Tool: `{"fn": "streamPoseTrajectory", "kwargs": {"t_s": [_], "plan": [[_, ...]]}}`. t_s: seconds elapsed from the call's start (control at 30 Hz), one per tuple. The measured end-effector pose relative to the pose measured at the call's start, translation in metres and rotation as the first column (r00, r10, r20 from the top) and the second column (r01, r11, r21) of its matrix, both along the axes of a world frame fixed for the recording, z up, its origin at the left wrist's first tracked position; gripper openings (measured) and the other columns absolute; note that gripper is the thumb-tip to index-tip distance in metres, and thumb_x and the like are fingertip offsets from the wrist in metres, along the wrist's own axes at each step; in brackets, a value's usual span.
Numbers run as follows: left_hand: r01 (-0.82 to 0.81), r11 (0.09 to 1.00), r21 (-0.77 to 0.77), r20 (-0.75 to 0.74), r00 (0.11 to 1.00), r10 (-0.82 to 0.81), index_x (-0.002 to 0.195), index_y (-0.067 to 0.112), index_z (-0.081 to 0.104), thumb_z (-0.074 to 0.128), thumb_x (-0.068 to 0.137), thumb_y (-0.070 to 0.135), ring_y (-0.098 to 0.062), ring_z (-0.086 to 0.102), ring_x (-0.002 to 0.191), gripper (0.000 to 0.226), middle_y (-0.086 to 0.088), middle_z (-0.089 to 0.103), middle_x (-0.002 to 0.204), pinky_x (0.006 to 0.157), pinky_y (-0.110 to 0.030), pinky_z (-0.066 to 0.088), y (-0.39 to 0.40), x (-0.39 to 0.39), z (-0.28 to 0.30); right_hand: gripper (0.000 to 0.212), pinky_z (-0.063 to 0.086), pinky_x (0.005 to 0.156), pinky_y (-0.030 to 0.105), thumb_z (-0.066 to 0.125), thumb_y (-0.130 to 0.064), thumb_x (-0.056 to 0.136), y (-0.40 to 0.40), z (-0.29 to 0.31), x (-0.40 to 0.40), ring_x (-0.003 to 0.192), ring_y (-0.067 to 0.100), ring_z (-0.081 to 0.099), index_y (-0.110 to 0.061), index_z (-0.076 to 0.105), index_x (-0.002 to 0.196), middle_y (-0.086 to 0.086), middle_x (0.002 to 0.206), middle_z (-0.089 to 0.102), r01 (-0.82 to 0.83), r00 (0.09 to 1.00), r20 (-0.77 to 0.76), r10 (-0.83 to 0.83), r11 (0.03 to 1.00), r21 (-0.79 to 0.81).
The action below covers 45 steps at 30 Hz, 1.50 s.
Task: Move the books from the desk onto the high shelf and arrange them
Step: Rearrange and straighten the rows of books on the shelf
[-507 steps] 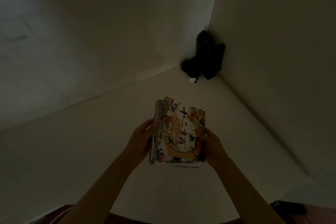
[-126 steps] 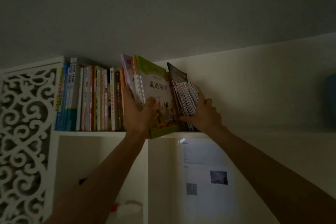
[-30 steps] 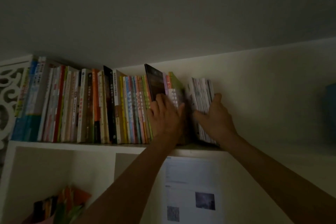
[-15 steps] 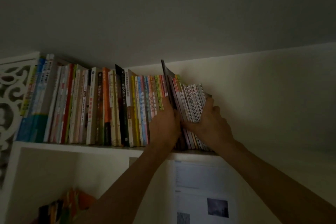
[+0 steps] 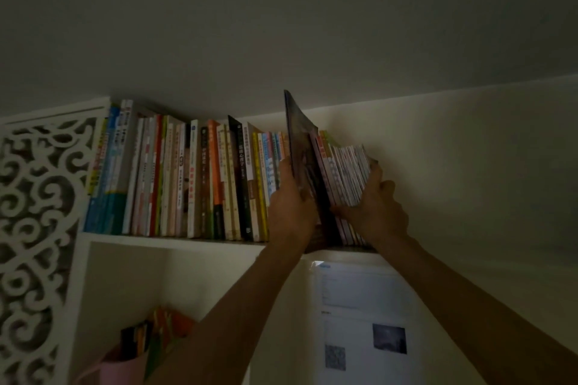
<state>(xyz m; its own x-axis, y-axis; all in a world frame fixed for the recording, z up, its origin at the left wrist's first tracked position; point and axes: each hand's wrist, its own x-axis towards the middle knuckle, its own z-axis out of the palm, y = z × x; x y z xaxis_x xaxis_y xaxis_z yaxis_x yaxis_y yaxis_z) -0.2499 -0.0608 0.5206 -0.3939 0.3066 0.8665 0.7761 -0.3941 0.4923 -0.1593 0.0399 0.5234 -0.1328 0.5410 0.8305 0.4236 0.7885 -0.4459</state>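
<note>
A white fretwork panel (image 5: 34, 228) with scrolling cut-outs fills the 9 o'clock edge of the dim view. Just right of it, the high shelf (image 5: 169, 241) carries a row of upright books (image 5: 187, 181) that runs from blue-and-white spines at the panel side, through red, cream, orange and black ones, to yellow and light blue spines near the middle. Most spines bear columns of Chinese characters, but the light is too poor to read them with any certainty.

At the row's right end the left hand (image 5: 289, 206) presses against a tall dark book (image 5: 305, 166), its fingers lying along the near cover while the book leans left and rises above its neighbours toward 12 o'clock. Touching that book on its right is a bundle of thin booklets (image 5: 344, 178) with pink and white edges, also leaning left and standing on the shelf. The right hand (image 5: 373, 206) holds this bundle, thumb across the front edges and fingers curled round its outer side.

Below the shelf, toward 7 o'clock, a pink cup (image 5: 125, 369) holds some coloured items in a lower compartment. Toward 5 o'clock a white printed sheet (image 5: 359, 316) hangs on the wall, showing a small dark photo and a QR code; its lines of text are illegible.
</note>
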Motion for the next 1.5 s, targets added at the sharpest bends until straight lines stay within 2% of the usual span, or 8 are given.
{"fn": "streamPoseTrajectory", "kwargs": {"t_s": [0.2,0.4,0.5,0.63,0.8,1.03,1.17,1.5], "plan": [[-0.159,0.976,0.148,-0.041,0.985,0.167,0.138,0.022,0.033,0.04,0.098,0.017,-0.01,0.058,0.074,0.041,0.016,0.048,0.08,0.062,-0.023,0.048,-0.052,-0.021,0.007,0.096,0.037,0.072,0.029,0.081,-0.036,0.07,-0.004,0.002,-0.007,0.109,0.032,0.051,-0.02,0.018,0.141,0.014,0.13,0.039,-0.042,0.999,-0.031,0.043,0.999,0.026],[-0.345,0.92,0.185,0.055,0.938,0.341,0.14,0.02,0.032,0.037,0.096,0.006,-0.011,0.049,0.084,0.047,0.007,0.047,0.101,0.073,-0.028,0.043,-0.096,-0.056,0.003,0.104,0.033,0.101,0.047,0.075,-0.045,0.074,-0.012,0.004,-0.011,0.132,0.036,0.03,-0.012,0.009,0.147,0.018,0.147,0.021,0.047,0.998,0.031,-0.047,0.999,0.008],[-0.379,0.907,0.181,0.06,0.925,0.375,0.141,0.023,0.03,0.037,0.096,0.006,-0.016,0.053,0.087,0.049,0.001,0.051,0.104,0.077,-0.034,0.049,-0.108,-0.072,-0.002,0.092,0.015,0.109,0.061,0.071,-0.043,0.077,-0.031,0.007,-0.032,0.138,0.043,0.018,-0.006,0.021,0.144,0.023,0.15,0.022,0.254,0.965,-0.022,-0.261,0.91,0.327],[-0.324,0.928,0.185,0.053,0.946,0.32,0.143,0.026,0.026,0.035,0.097,0.01,-0.019,0.058,0.088,0.05,-0.002,0.056,0.11,0.08,-0.041,0.053,-0.117,-0.087,-0.005,0.085,0.029,0.105,0.062,0.077,-0.035,0.072,-0.057,0.011,-0.087,0.131,0.043,0.035,-0.007,0.033,0.139,0.024,0.139,0.042,0.234,0.967,-0.068,-0.247,0.741,0.63],[-0.259,0.949,0.181,0.019,0.965,0.26,0.144,0.026,0.025,0.038,0.098,0.012,-0.005,0.053,0.086,0.05,0.004,0.052,0.113,0.084,-0.037,0.051,-0.121,-0.113,-0.013,0.088,0.004,0.114,0.055,0.057,-0.053,0.084,-0.056,0.013,-0.139,0.143,0.037,0.004,-0.01,0.014,0.148,0.019,0.156,0.007,0.157,0.971,0.119,-0.206,0.932,0.325],[-0.111,0.96,0.256,0.005,0.994,0.113,0.142,0.019,0.028,0.044,0.093,0.012,-0.018,0.053,0.115,0.052,-0.003,0.05,0.131,0.094,-0.051,0.048,-0.114,-0.144,-0.016,0.1,0.001,0.112,0.059,0.06,-0.061,0.077,-0.038,0.018,-0.152,0.144,0.033,-0.005,-0.014,0.008,0.148,0.013,0.157,-0.001,0.217,0.958,0.125,-0.257,0.938,0.269],[-0.067,0.959,0.275,-0.006,0.997,0.071,0.142,0.02,0.028,0.044,0.095,0.01,-0.017,0.06,0.102,0.051,-0.002,0.056,0.121,0.087,-0.049,0.052,-0.109,-0.147,-0.013,0.109,-0.004,0.109,0.063,0.061,-0.066,0.073,-0.036,0.024,-0.148,0.142,0.035,-0.017,-0.029,-0.007,0.149,0.013,0.155,-0.021,0.192,0.955,0.17,-0.242,0.944,0.268],[-0.003,0.957,0.292,-0.079,0.996,0.027,0.139,0.021,0.031,0.043,0.094,0.005,-0.014,0.057,0.108,0.048,0.001,0.054,0.124,0.093,-0.044,0.05,-0.101,-0.138,-0.001,0.074,-0.014,0.104,0.066,0.055,-0.055,0.085,-0.029,0.021,-0.133,0.14,0.033,-0.026,-0.05,0.011,0.144,0.005,0.154,-0.026,0.146,0.937,0.259,-0.233,0.938,0.315]]}}
